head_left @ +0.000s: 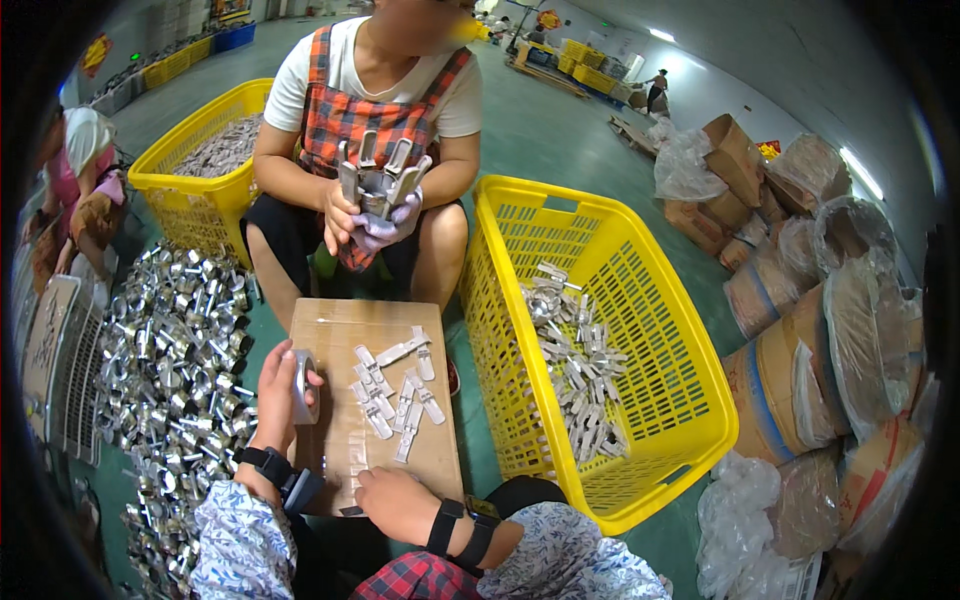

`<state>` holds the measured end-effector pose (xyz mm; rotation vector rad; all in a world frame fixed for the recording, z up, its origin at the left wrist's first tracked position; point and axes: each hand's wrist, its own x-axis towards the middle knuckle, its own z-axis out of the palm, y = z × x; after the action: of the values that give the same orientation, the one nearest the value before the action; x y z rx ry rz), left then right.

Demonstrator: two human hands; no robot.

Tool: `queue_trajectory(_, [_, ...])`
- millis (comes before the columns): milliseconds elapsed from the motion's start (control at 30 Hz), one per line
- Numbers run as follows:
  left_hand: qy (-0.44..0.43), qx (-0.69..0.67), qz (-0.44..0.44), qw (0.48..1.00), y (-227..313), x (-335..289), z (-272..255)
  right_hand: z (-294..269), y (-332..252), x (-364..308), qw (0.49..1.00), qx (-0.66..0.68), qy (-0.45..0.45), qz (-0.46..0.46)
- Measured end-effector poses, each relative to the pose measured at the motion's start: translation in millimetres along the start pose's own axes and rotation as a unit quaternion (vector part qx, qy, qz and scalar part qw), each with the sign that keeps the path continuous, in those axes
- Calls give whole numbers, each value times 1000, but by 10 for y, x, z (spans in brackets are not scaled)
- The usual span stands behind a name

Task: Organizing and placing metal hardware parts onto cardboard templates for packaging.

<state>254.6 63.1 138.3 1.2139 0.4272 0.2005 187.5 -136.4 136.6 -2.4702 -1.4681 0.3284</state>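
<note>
Tape roll point(302, 397) sits over the cardboard's point(328, 345) left edge, the left hand's point(273, 400) fingers clamped around it; whether the right hand's point(400, 503) fingers grip anything, I cannot tell. Best keep the roll clear of the metal pieces point(404, 405).

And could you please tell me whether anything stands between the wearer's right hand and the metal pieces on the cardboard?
Nothing visible does: flat cardboard lies between the right hand and the nearest metal piece. The tape roll in the left hand is off to the left.
</note>
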Motion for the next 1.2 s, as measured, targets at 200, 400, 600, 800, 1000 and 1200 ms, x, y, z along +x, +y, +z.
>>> queue_trajectory(200, [-12, -18, -10, 1000, -19, 45, 1, -57, 8, -18, 1000, 6, 4, -1])
queue_trajectory(400, [-13, -17, -8, 1000, -43, 58, -66, -27, -5, 5, 1000, 0, 13, -12])
queue_trajectory(600, [20, -22, 21, 999, -231, 134, -197, 139, 46, 8, 995, -48, 31, -86])
queue_trajectory(800, [-20, -31, 35, 999, -231, 161, -15, -189, 43, -8, 998, 6, -1, -67])
queue_trajectory(1000, [-22, 2, 35, 999, -195, 103, -119, -253, -125, 80, 997, 18, -12, -78])
queue_trajectory(1200, [-12, -15, 54, 998, -233, 120, -70, -257, -112, 69, 998, 3, -26, -61])
